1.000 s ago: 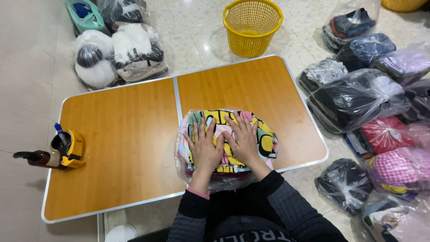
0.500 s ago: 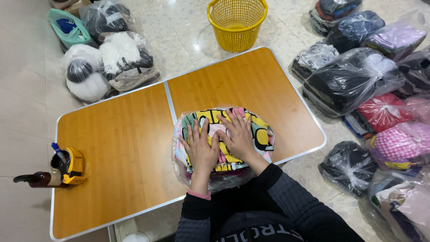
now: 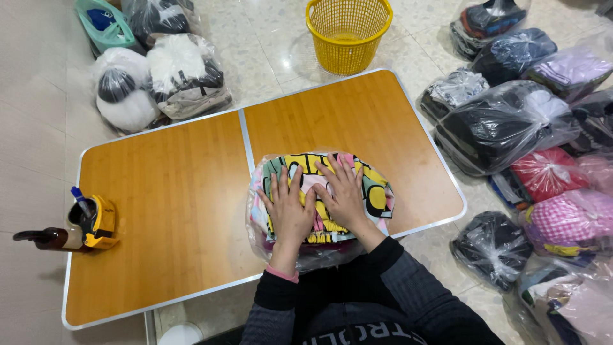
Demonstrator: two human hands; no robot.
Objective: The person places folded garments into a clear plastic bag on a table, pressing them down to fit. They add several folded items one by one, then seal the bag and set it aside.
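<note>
A colourful folded garment (image 3: 357, 185), patterned in yellow, pink, green and black, is seen inside a clear plastic bag (image 3: 300, 252) near the front edge of a wooden folding table (image 3: 172, 211). It lies on the right half of the table, just beside the seam where the two halves meet.

The left hand (image 3: 290, 211) is laid flat on top of the garment, palm down. Its fingers (image 3: 280, 185) are stretched out and slightly apart, and they point away from the person. The right hand (image 3: 345, 195) is placed flat beside it in the same way, with its fingers (image 3: 337, 167) spread and pointing away. The two hands are touching or almost touching at the thumbs, over the middle of the garment. Nothing is gripped by either hand; the garment lies under the palms and fingers, and it reaches out past the fingertips on the far side and past both hands on the left and right. The near edge of the bag hangs a little over the table edge.

At the left edge of the table a yellow tape dispenser (image 3: 99, 223) is seen, well apart from the hands. On the floor behind the table a yellow basket (image 3: 348, 32) is standing. Many filled plastic bags (image 3: 504, 128) of clothes are lying on the floor to the right, and some more bags (image 3: 159, 70) to the upper left.
</note>
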